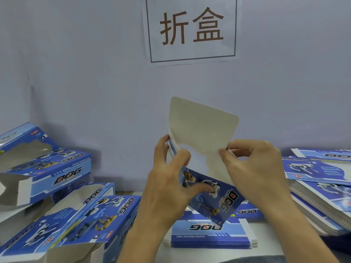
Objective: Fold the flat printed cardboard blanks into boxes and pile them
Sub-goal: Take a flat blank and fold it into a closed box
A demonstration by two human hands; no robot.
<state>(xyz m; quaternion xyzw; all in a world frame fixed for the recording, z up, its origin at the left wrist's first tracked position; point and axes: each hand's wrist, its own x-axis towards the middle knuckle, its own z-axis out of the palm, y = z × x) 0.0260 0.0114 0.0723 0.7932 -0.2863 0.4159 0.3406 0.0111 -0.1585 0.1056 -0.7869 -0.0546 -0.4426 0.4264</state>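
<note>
Pale wall (76,73) behind, paper sign (190,28) stuck on it with two brown characters in a dark frame. Worktop (281,242) below. Left side: pile of folded boxes (57,205), blue "DOG" print, window cut-outs, end flaps open, lying at mixed angles. Right side: tall stack of flat blanks (322,198), printed side up. Centre, near edge: smaller stack of flat blanks (210,236). Above that, a blank in work (204,158) held up in the air, grey inner side of its rounded flap facing the camera, blue printed panel angled down-right. Left hand (171,179) grips its left edge, fingers curled round, thumb on the print. Right hand (254,168) pinches the right edge between thumb and fingertips.
</note>
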